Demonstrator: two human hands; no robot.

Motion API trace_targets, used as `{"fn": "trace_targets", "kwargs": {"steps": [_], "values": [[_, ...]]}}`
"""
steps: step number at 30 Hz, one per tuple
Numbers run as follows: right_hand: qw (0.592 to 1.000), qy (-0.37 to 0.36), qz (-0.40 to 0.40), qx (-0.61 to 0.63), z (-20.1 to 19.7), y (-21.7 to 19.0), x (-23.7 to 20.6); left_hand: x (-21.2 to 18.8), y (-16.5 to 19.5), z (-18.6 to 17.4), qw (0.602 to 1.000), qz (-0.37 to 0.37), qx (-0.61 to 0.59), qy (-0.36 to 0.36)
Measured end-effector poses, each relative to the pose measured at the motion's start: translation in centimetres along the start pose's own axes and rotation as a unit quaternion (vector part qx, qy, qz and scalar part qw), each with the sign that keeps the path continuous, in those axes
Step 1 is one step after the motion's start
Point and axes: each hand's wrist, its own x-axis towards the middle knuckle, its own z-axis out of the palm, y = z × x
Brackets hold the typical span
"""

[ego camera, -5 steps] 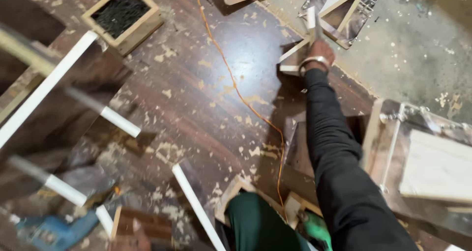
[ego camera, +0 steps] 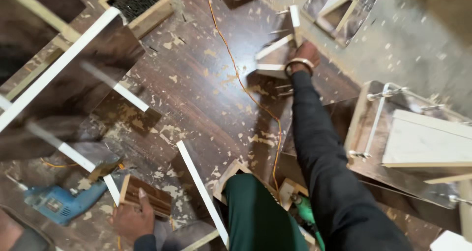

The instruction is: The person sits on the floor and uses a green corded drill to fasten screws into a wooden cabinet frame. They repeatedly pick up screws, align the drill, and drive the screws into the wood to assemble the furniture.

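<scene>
My right hand (ego camera: 306, 52), in a black sleeve with a metal bangle at the wrist, reaches far across the dark board and grips a small frame of white-edged wooden strips (ego camera: 275, 59). Down at the bottom left, my left hand (ego camera: 133, 215) rests on a small dark wooden block (ego camera: 147, 196) lying on the floor. A blue power drill (ego camera: 59, 203) lies just left of that hand. My green trouser leg (ego camera: 255, 216) is at the bottom centre.
A wooden box of dark nails (ego camera: 138, 5) sits top left. An orange cable (ego camera: 246, 88) runs across the sawdust-strewn boards. White-edged panels (ego camera: 64, 84) lean at left. A clamped wooden assembly (ego camera: 408, 133) stands at right, another frame (ego camera: 339, 10) top right.
The view has shifted slightly; my left hand on the block has come into sight at the bottom left. My right hand stays on the strip frame.
</scene>
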Motion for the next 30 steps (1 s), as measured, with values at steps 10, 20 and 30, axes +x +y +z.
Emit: {"fn": "trace_targets", "kwargs": {"steps": [10,20,30], "values": [[0.87,0.206,-0.402,0.198,-14.7,-4.0,-20.4,1.5,2.4,-4.4,0.984,0.005,-0.17,0.055],[0.757,0.126,-0.59,0.251,-14.3,-5.8,-38.6,-2.1,1.7,-5.7,0.981,0.044,-0.189,0.022],[0.679,0.082,-0.706,0.181,-13.4,-7.6,-45.7,-9.0,-0.4,-9.9,0.927,0.055,-0.369,0.044]]}}
